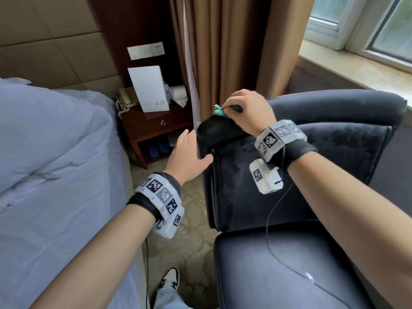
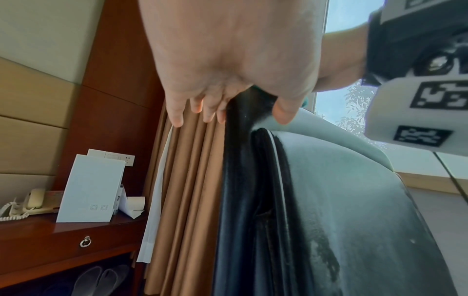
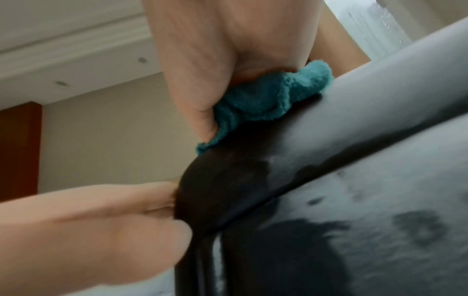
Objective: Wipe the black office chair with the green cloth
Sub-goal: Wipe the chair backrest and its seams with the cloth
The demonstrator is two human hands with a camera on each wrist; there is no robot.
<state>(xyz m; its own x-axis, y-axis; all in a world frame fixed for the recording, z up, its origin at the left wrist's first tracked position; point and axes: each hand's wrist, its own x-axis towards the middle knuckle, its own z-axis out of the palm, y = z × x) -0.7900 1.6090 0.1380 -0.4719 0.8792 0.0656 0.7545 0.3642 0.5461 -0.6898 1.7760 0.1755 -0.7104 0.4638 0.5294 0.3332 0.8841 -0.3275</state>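
2 grips: right grip (image 1: pixel 247 112) clutches green cloth (image 1: pixel 219 111) on black chair (image 1: pixel 334 139), left grip (image 1: pixel 187 155) pinches its edge beside curtain (image 1: pixel 223 52).

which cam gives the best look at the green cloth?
Right wrist: the cloth is large and close, bunched under the right hand against the chair top. Head shows only small bits poking from under the hand. Left wrist catches just a sliver.

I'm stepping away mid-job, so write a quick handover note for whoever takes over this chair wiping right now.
Right hand grips the bunched green cloth, pressed on a top corner of the black office chair.
Left hand pinches the backrest's side edge, steadying it.
Done: that corner looks dark and clean.
Left: backrest front, patchy grey, and the seat.
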